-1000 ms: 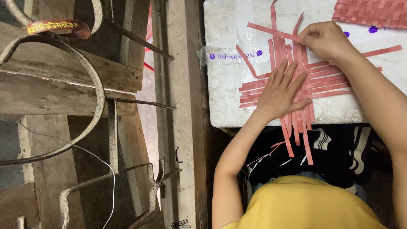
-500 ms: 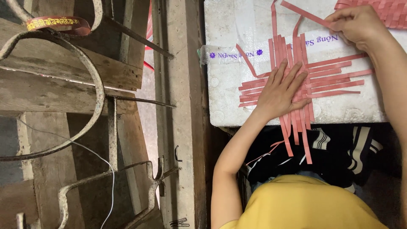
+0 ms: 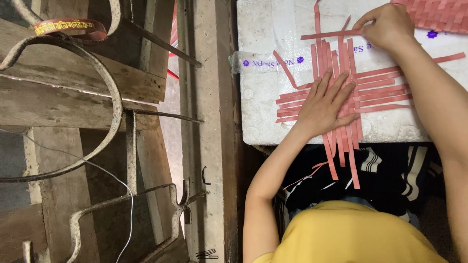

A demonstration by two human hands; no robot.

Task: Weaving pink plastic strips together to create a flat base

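Observation:
Several pink strips (image 3: 375, 90) lie crossed in a partly woven mat on a white foam box (image 3: 273, 34). My left hand (image 3: 325, 103) presses flat on the middle of the crossing, fingers spread. My right hand (image 3: 387, 25) is at the far side of the weave, pinching one horizontal pink strip (image 3: 329, 35) that lies across the upright ones. The ends of the upright strips (image 3: 341, 156) hang over the box's near edge above my lap.
A finished pink woven mat (image 3: 438, 14) lies at the box's far right corner. A concrete post (image 3: 207, 131) runs along the box's left side. Beyond it are weathered planks (image 3: 63, 97) and curved rusty metal bars (image 3: 109, 92).
My right hand went up to the far right, then came back left and down, now laying a single strip across the top of the weave. My left hand stayed pressed on the crossing.

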